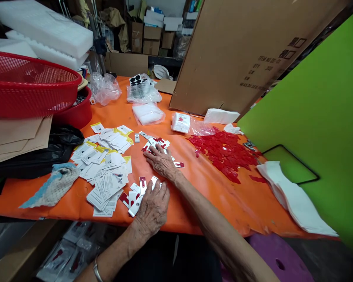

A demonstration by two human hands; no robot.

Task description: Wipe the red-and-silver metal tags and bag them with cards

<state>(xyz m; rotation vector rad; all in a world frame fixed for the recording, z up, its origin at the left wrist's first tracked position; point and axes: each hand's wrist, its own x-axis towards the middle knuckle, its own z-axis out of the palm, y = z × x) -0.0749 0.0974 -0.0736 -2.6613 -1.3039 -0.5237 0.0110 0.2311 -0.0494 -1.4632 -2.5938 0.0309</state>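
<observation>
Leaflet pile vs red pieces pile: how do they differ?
Leaflets are white printed paper, some yellow-edged; red pieces are plain red. Leaflets are larger flat sheets, overlapping; red pieces are small, heaped densely. Leaflets lie left, red pieces right. Both lie loose on the orange table.

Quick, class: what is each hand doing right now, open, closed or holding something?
Left hand: open, palm down on white-and-red tags.
Right hand: open, flat on the farther tags.

The left hand lies palm down, fingers loosely bent, its forearm reaching in from the lower left. The right hand lies flat just beyond it, fingers spread, arm outstretched.
</observation>
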